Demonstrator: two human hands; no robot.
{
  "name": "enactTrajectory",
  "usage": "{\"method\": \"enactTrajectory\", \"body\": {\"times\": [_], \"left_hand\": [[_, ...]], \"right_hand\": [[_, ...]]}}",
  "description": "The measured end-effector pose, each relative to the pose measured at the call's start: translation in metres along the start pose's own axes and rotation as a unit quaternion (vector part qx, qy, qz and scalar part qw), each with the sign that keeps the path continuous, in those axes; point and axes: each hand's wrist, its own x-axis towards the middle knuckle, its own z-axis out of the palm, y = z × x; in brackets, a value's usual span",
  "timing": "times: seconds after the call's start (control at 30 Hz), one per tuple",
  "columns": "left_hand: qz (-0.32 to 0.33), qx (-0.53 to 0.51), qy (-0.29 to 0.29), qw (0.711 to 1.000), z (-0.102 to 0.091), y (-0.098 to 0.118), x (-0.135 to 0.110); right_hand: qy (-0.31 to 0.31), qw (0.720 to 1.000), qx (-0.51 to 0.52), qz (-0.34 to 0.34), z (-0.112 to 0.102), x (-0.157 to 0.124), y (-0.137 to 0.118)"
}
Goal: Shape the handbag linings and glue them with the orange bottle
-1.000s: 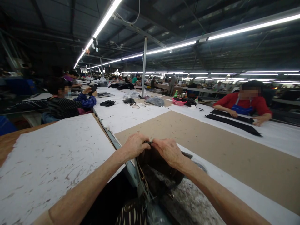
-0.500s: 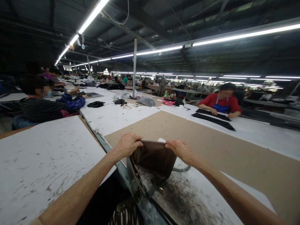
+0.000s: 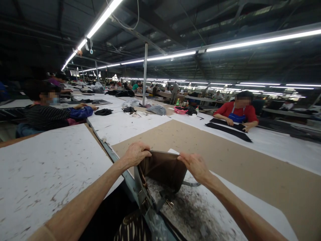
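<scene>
Compared with one second ago, the left hand and right hand are spread apart. Each grip pinches the rim of the bag, at the near side of the tan board. The rim's long axis runs left-right; the mouth faces the person. The lining is smooth, brown, and round-cornered; a metal clasp hangs below.

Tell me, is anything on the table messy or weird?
Yes: dark smudges on the white sheet, below the brown piece held by the left hand and right hand. They look odd because the sheet's right side is much whiter.
</scene>
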Motion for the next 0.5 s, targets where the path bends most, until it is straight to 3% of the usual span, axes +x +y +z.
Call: {"method": "enactTrajectory", "body": {"times": [0.2,0.33,0.5], "left_hand": [[-0.009,-0.005,0.025,1.0,-0.003,0.005,-0.005],[-0.012,-0.033,0.033,0.999,-0.004,0.019,-0.003],[-0.004,-0.207,0.016,0.978,0.006,0.03,0.001]], "right_hand": [[-0.065,0.992,0.104,-0.003,-0.024,-0.003,-0.013],[-0.052,0.987,0.151,-0.032,-0.046,0.011,-0.041],[-0.105,0.958,0.243,-0.111,-0.043,0.035,-0.071]]}}
